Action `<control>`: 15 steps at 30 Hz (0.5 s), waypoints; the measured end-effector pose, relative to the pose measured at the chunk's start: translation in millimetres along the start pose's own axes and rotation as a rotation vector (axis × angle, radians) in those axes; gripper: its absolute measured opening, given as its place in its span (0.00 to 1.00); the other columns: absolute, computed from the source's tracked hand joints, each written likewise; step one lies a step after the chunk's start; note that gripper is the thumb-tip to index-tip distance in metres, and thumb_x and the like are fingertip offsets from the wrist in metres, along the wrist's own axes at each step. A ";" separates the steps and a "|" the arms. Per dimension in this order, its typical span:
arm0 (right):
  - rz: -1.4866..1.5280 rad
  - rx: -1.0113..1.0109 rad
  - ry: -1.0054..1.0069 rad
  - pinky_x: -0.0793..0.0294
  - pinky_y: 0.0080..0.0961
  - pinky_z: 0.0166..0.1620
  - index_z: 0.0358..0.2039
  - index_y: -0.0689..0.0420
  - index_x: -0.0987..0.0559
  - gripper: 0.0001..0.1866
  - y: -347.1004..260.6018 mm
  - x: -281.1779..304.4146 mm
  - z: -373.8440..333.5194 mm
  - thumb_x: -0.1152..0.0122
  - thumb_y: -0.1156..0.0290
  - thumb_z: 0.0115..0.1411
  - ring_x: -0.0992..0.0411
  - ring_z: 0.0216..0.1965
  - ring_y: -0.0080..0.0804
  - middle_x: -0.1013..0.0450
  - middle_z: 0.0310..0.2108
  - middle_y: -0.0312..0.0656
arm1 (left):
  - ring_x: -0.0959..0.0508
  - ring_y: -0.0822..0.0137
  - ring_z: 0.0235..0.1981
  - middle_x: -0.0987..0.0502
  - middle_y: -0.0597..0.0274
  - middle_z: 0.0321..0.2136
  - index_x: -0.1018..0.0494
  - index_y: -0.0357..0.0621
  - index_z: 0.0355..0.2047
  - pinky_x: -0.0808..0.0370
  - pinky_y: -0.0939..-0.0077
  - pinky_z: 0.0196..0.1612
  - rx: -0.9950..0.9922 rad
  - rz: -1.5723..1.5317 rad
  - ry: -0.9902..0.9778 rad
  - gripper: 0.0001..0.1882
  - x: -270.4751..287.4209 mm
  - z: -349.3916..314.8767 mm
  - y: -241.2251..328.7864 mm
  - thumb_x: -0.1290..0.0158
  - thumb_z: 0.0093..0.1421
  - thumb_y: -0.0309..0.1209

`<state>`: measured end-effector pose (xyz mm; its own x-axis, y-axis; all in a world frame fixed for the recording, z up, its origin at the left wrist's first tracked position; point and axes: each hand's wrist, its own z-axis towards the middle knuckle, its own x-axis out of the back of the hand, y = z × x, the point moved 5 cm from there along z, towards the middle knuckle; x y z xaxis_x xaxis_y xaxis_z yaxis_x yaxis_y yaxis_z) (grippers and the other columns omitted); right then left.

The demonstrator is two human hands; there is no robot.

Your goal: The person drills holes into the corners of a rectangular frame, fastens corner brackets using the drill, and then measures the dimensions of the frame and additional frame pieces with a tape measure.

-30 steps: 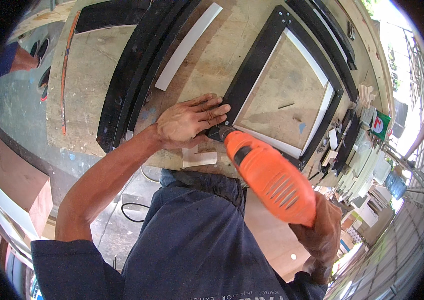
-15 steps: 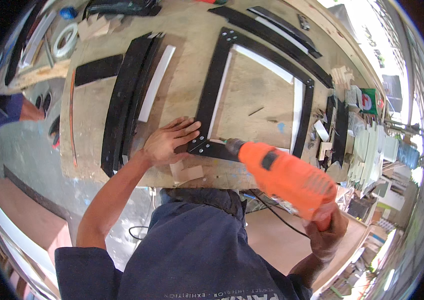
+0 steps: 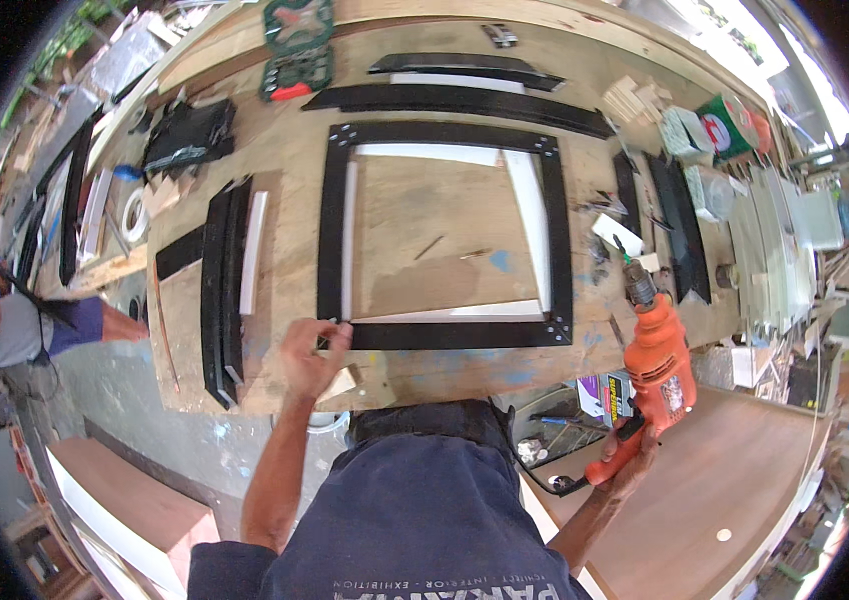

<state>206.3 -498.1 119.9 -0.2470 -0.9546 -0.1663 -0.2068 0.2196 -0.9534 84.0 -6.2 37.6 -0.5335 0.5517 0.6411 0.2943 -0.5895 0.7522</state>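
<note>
A square black frame with white inner strips lies flat on the plywood workbench in front of me. My left hand is closed at its near left corner, thumb and fingers curled around the edge; the corner itself is hidden beneath them. On the right, my right hand wraps the handle of an orange corded drill. Its bit points away from me and up, apart from the frame, near a small white block. Screw heads show at the frame's other corners.
Black strips lie left and beyond the frame. A green tool case sits open at the far edge. Tins and stacked pale panels stand at the right. Another person is at the far left.
The drill has swung from the frame's near left corner to the right, off the frame. My left hand has gone from lying flat to curling at that corner. The view has turned.
</note>
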 end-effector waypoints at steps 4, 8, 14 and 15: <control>0.378 -0.171 -0.055 0.35 0.19 0.17 0.48 0.58 0.27 0.23 32.9 25.6 23.1 0.42 0.50 0.67 0.32 0.18 0.25 0.24 0.31 0.43 | 0.24 0.51 0.46 0.23 0.52 0.41 0.21 0.40 0.42 0.28 0.57 0.52 -0.360 0.106 -0.178 0.24 -85.9 -0.8 104.3 0.29 0.48 0.39; 0.489 -0.262 -0.043 0.35 0.19 0.17 0.44 0.59 0.27 0.20 54.1 42.2 50.5 0.44 0.52 0.69 0.33 0.18 0.25 0.24 0.31 0.44 | 0.32 0.47 0.56 0.28 0.52 0.51 0.25 0.41 0.51 0.38 0.50 0.62 -0.397 0.278 -0.366 0.35 -152.9 -8.3 129.9 0.28 0.45 0.45; 0.521 -0.367 -0.067 0.33 0.17 0.19 0.47 0.59 0.28 0.20 75.2 55.4 70.2 0.45 0.53 0.70 0.32 0.19 0.23 0.24 0.31 0.42 | 0.32 0.45 0.56 0.29 0.48 0.50 0.28 0.35 0.52 0.38 0.48 0.61 -0.440 0.361 -0.386 0.37 -179.5 -9.7 119.3 0.30 0.48 0.45; 0.504 -0.391 -0.100 0.33 0.15 0.19 0.48 0.57 0.28 0.19 77.4 53.6 71.9 0.46 0.53 0.71 0.32 0.19 0.21 0.24 0.32 0.41 | 0.31 0.45 0.55 0.29 0.46 0.49 0.29 0.33 0.52 0.37 0.49 0.60 -0.474 0.377 -0.384 0.36 -180.9 -13.3 117.1 0.31 0.49 0.45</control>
<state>245.1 -546.7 19.1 -0.3186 -0.7250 -0.6106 -0.4227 0.6852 -0.5931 204.5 -182.9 7.7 -0.1215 0.3773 0.9181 -0.0194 -0.9257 0.3779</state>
